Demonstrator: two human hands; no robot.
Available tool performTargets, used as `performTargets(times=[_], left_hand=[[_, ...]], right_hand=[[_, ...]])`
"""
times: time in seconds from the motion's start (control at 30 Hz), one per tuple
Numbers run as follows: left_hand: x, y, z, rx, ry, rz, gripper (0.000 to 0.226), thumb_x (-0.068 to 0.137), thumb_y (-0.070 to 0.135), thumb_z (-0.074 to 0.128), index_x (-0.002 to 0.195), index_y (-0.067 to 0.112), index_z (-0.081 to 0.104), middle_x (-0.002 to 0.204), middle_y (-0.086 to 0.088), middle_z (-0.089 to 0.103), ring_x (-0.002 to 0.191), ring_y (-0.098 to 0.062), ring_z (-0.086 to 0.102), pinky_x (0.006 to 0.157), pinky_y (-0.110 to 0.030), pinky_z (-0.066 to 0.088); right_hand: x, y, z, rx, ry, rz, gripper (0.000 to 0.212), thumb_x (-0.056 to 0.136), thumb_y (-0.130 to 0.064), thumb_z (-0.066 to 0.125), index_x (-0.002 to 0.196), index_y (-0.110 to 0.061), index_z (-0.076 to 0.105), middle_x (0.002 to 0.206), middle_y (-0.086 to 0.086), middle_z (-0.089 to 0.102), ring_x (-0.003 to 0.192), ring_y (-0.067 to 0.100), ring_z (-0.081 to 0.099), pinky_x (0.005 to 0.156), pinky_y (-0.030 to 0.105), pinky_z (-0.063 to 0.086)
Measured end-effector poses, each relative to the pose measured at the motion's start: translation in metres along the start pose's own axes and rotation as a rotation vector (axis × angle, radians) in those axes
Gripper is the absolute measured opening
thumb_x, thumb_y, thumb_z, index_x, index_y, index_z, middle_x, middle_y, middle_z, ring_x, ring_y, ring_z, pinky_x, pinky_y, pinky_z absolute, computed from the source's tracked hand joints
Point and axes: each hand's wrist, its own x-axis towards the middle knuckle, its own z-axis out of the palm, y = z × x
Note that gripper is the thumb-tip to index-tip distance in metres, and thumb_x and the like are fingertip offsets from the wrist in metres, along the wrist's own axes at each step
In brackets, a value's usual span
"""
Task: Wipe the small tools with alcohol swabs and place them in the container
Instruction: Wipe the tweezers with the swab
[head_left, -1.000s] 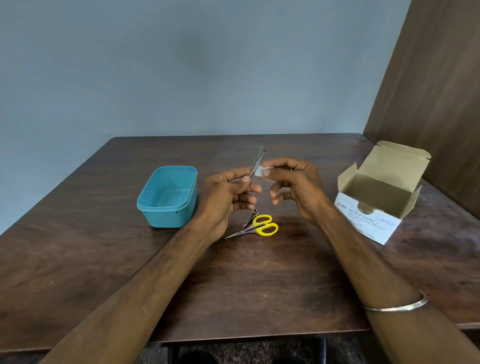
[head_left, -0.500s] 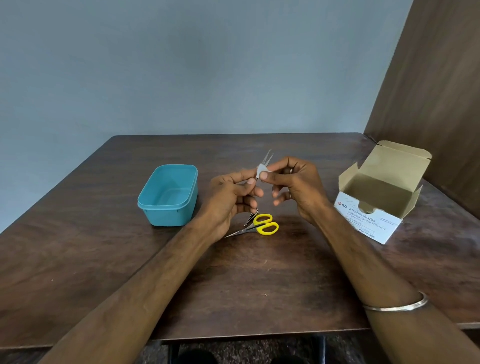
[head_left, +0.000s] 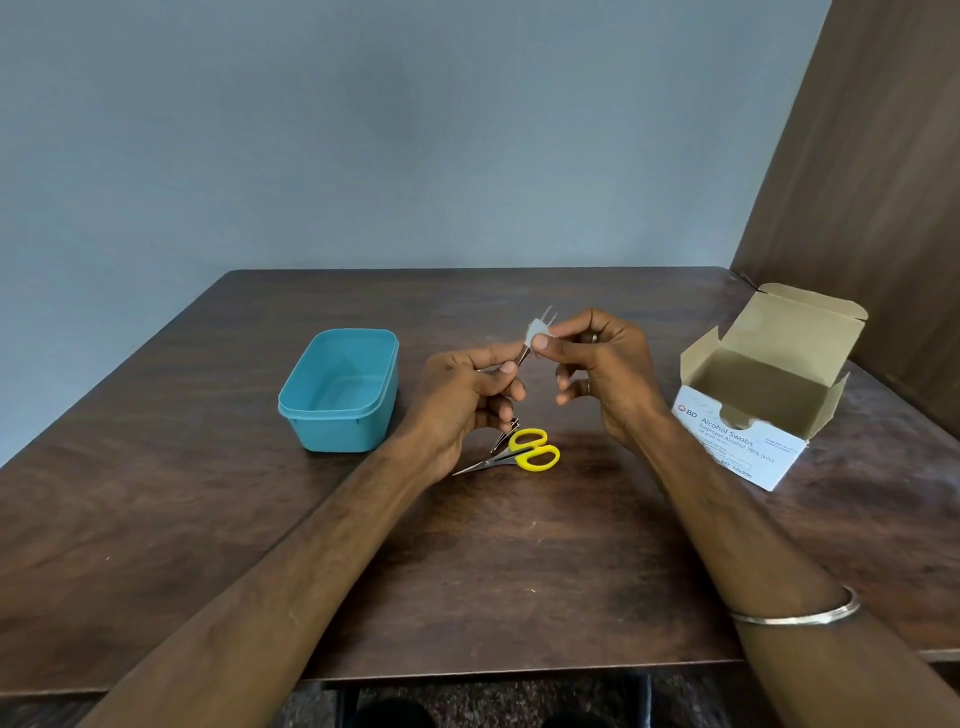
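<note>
Plainly, the box (head_left: 748, 441) at right reads "BD Alcohol Swabs"; smaller print blurs. Left hand (head_left: 462, 400) pinches tweezers (head_left: 545, 318), right hand (head_left: 602, 369) pinches a swab (head_left: 534, 332) around them.

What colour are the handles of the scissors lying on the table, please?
Bright yellow handles on the scissors, seen clearly in the head view.

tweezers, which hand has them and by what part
The left hand pinches the tweezers at their lower, joined end. The right hand holds an alcohol swab wrapped around the prongs just below the tips.
</note>
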Motion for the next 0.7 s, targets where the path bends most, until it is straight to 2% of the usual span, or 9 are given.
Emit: performTargets(times=[0.13, 0.3, 0.47, 0.6, 0.7], left_hand=[[-0.0003, 0.0002, -0.0012, 0.016, 0.003, 0.0, 0.029, 0.096, 0.001, 0.053, 0.119, 0.01, 0.069, 0.066, -0.005, 0.064, 0.051, -0.014, 0.053, 0.05, -0.028, 0.049], [0.001, 0.0006, -0.0025, 0.044, -0.024, -0.021, 0.031, 0.097, 0.0, 0.051, 0.122, 0.007, 0.067, 0.064, -0.003, 0.06, 0.052, -0.012, 0.05, 0.051, -0.027, 0.049], [0.0012, 0.0002, -0.0034, 0.058, -0.041, -0.035, 0.031, 0.096, -0.001, 0.05, 0.122, 0.006, 0.067, 0.063, -0.002, 0.058, 0.051, -0.011, 0.047, 0.05, -0.026, 0.048], [-0.0004, 0.0029, -0.003, 0.069, -0.056, -0.048, 0.031, 0.096, -0.002, 0.049, 0.12, 0.006, 0.069, 0.063, -0.003, 0.057, 0.051, -0.011, 0.046, 0.05, -0.026, 0.048], [-0.0012, 0.0031, -0.0023, 0.059, -0.069, -0.057, 0.03, 0.096, -0.002, 0.051, 0.118, 0.006, 0.07, 0.066, -0.006, 0.062, 0.051, -0.014, 0.049, 0.051, -0.027, 0.049]], right_hand=[[-0.0003, -0.0004, -0.0001, -0.007, -0.027, 0.015, 0.017, 0.076, -0.007, 0.083, 0.077, -0.012, 0.067, 0.074, 0.009, 0.069, 0.045, 0.019, 0.052, 0.043, 0.029, 0.048], [0.0021, -0.0006, -0.0023, 0.031, 0.07, 0.007, 0.015, 0.078, -0.008, 0.082, 0.078, -0.011, 0.067, 0.083, 0.021, 0.066, 0.044, 0.018, 0.05, 0.042, 0.028, 0.047], [0.0028, -0.0008, -0.0052, 0.019, 0.06, 0.02, 0.013, 0.079, -0.01, 0.081, 0.081, -0.01, 0.068, 0.086, 0.019, 0.068, 0.048, 0.018, 0.053, 0.043, 0.029, 0.048], [0.0036, -0.0001, -0.0062, 0.067, 0.119, 0.013, 0.014, 0.079, -0.009, 0.081, 0.08, -0.012, 0.068, 0.074, 0.007, 0.066, 0.052, 0.018, 0.056, 0.041, 0.028, 0.048], [0.0042, -0.0004, -0.007, 0.1, 0.124, 0.003, 0.013, 0.081, -0.007, 0.079, 0.082, -0.011, 0.067, 0.081, 0.012, 0.072, 0.056, 0.021, 0.061, 0.041, 0.028, 0.049]])
